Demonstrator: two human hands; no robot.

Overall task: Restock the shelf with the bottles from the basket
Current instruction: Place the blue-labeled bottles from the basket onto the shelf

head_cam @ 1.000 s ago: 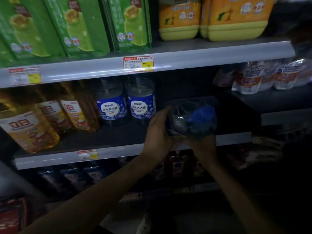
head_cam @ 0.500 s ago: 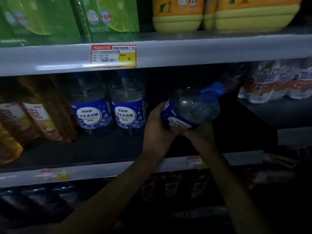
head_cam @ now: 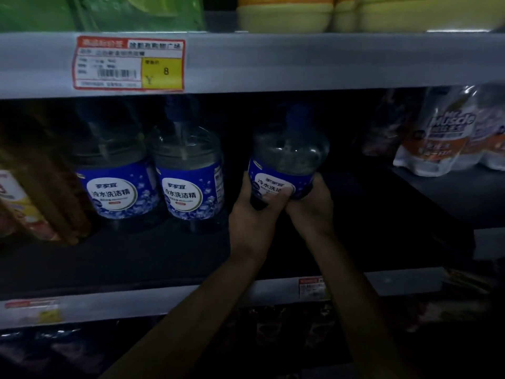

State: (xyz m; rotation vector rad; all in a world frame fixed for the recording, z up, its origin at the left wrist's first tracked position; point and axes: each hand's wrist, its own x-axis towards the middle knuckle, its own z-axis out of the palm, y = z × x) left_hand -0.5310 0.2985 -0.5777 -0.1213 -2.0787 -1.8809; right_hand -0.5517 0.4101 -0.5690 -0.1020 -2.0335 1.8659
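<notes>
from my end the big change is the bottle's (head_cam: 287,160) attitude: 1 second ago it lay nearly on its side near the front edge with the blue cap swung out to the right, half a second ago it was tilted with the cap up and to the right, and now it stands upright, cap on top and blue label facing out. it has also gone deeper onto the shelf (head_cam: 136,255), in the dark gap just right of the 2 matching bottles (head_cam: 191,184) already standing there, close to them but not touching. both grips are pinching it: the left hand (head_cam: 254,214) curls round the lower left of the label with the thumb across the front, and the right hand (head_cam: 314,203) cups the lower right side. i can't tell whether the base is down on the shelf, since the hands and the shadow hide it. i read this as the placing step almost finished: the bottle is aligned with its row under the price tag (head_cam: 128,64), and what's left looks like settling it and letting go. the basket is out of view, so i can't judge how many bottles remain. white pouches (head_cam: 442,138) sit well apart on the right.
</notes>
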